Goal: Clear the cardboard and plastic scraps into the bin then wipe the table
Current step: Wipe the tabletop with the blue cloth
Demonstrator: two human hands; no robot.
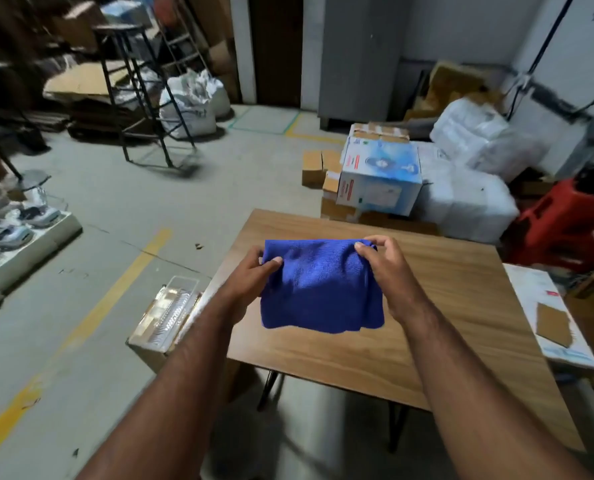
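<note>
A blue cloth [319, 289] hangs folded above the wooden table [444, 306], held up by both hands. My left hand [250, 282] pinches its upper left edge between thumb and fingers. My right hand [385, 268] grips its upper right corner. The cloth's lower edge hangs just over the tabletop. To the left of the table, on the floor, stands a cardboard box bin [163, 317] with clear plastic and cardboard scraps inside.
A white surface [545, 306] with a cardboard piece [553, 323] lies to the right of the table. Stacked boxes [378, 174] and white sacks [461, 199] stand behind it, a red crate [569, 223] at the right. A metal stool frame [139, 98] stands far left.
</note>
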